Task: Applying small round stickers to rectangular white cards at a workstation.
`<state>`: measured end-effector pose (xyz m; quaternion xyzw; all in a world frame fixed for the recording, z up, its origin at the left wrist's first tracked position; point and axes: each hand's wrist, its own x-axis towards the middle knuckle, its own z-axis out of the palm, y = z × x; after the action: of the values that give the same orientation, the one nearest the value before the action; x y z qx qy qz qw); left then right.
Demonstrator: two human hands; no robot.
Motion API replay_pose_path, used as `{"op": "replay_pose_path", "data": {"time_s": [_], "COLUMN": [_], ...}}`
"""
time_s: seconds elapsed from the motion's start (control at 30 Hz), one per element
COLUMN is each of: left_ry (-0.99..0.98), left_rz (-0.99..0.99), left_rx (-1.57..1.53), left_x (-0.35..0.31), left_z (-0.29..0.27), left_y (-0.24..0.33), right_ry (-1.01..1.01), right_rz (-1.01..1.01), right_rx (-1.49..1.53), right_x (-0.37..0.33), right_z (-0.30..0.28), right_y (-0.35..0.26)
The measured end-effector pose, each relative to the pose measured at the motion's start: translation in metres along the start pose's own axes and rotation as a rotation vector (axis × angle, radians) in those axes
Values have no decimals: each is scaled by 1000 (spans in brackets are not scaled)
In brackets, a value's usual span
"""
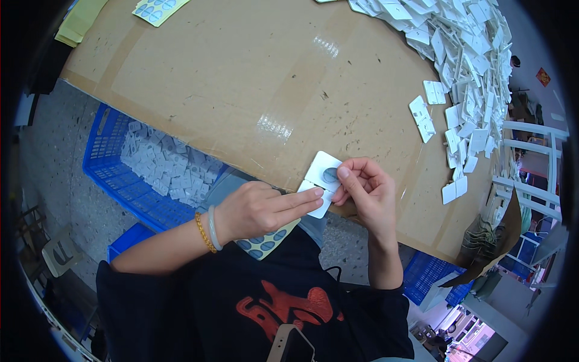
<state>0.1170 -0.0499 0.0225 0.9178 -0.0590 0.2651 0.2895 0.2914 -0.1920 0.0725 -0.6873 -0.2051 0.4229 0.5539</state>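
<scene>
A white two-part plastic plate [326,161] lies at the near table edge, its lower half reaching past the edge. The index and middle fingers of my left hand [256,208] stretch over that lower half and hold it; where the thumb grips is hidden. A grey oval sticker [330,175] rests on the plate's upper half. My right hand [369,192] is closed at the plate's right side, its thumb and fingers pinching at the sticker's right edge. Below my left hand, partly covered by it, is a yellow-backed sheet of grey oval stickers [263,244] over my lap.
A large heap of white plastic plates [464,66] covers the table's right side, with a few loose ones [421,119] beside it. Another sticker sheet [158,9] and yellow sheets [81,21] lie far left. A blue basket [99,148] of small pale pieces stands below the table [229,78].
</scene>
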Motion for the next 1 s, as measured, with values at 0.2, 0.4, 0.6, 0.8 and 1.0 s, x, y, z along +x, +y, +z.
{"op": "replay_pose_path", "data": {"time_s": [0.2, 0.4, 0.6, 0.8, 1.0], "left_ry": [-29, -44, -30, -24, -36], "left_rz": [10, 9, 9, 9, 16], "left_rx": [-11, -10, -13, -10, -5], "left_x": [0, 0, -1, 0, -1], "left_z": [-2, -3, 0, -1, -1], "left_y": [-1, 0, 0, 0, -1], "right_ry": [16, 42, 52, 63, 84], "right_rz": [14, 24, 12, 15, -10], "right_rx": [-30, -46, -54, -64, -117], "right_x": [0, 0, 0, -1, -3], "right_z": [3, 6, 7, 9, 10], "right_y": [-4, -5, -4, -5, -4]}}
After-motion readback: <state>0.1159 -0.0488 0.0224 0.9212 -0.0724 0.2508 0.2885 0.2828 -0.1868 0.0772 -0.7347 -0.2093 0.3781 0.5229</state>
